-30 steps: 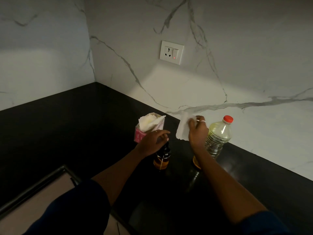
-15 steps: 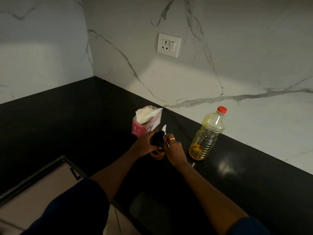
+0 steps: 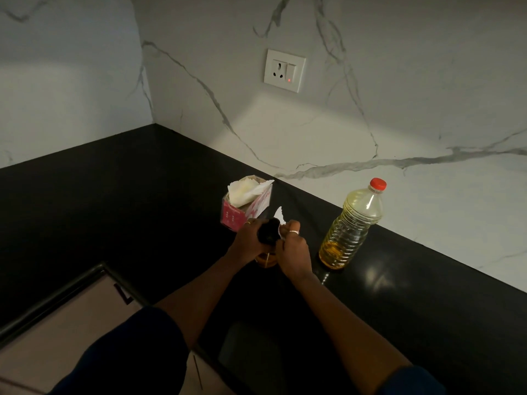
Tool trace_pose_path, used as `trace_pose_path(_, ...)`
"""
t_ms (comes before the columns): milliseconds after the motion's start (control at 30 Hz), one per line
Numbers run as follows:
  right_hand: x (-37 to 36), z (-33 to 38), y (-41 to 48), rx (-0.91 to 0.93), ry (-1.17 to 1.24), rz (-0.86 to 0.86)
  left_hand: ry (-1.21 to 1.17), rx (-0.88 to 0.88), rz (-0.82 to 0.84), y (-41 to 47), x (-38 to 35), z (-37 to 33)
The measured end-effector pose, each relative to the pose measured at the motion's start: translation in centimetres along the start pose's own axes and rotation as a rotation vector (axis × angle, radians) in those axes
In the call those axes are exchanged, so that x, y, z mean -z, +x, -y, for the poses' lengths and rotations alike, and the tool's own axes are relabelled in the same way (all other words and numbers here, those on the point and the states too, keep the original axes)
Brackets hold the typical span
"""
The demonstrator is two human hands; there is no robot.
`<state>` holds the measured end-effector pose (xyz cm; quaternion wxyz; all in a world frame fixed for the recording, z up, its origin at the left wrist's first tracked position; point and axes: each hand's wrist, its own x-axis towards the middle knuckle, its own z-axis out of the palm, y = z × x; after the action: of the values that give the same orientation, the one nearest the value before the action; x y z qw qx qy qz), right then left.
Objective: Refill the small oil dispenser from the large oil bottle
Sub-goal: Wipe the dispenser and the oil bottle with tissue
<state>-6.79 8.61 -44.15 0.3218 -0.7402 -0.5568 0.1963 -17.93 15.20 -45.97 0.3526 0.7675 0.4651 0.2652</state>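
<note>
Oil dispenser (image 3: 267, 253), the one small bottle in the head view, is standing upright on the black countertop (image 3: 114, 201) near the middle of the scene, with amber oil showing at its base and its dark top (image 3: 269, 230) poking up between the two hands. One left hand (image 3: 248, 240) is wrapping around the dispenser from the left, its fingers curling closed on the upper body just below the top. One right hand (image 3: 293, 252) is pressing in from the right, its fingers clenching one white tissue (image 3: 279, 216) against the dispenser's top, a corner of the tissue sticking up above the knuckles. Each hand is wearing one ring, and both forearms are reaching in from dark blue sleeves (image 3: 137, 352) at the near edge. One large oil bottle (image 3: 352, 229) is standing upright to the right of the hands, apart from them and close to the marble wall, with its one red cap (image 3: 378, 183) sitting on and yellow oil filling only its lower part. One pink tissue box (image 3: 245, 208) is sitting just beyond the hands, on the far left side of them, with white tissue bunching out of its open top. One white wall socket (image 3: 284, 70) is showing a small red light on the far wall above the box.
</note>
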Motion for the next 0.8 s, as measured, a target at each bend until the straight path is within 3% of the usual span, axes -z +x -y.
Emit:
trace_pose_path(133,0.0,0.5,0.8,-0.051,0.034,0.014,0.045,0.018,-0.036,0.6,-0.6,0.0)
trace_pose_path(367,-0.6,-0.4,-0.9,-0.028,0.005,-0.136,0.023,0.038,-0.111,0.6,-2.0,-0.5)
trace_pose_path(467,-0.7,-0.6,-1.4,-0.004,0.08,-0.218,0.067,0.052,0.003,0.8,-2.2,-0.3)
trace_pose_path(633,-0.2,0.2,-0.6,-0.142,0.282,-0.395,-0.156,0.156,-0.077,0.3,-2.4,-0.7)
trace_pose_path(800,-0.3,0.6,0.1,-0.167,0.323,-0.394,-0.205,0.11,-0.078,-0.2,-2.8,-0.1)
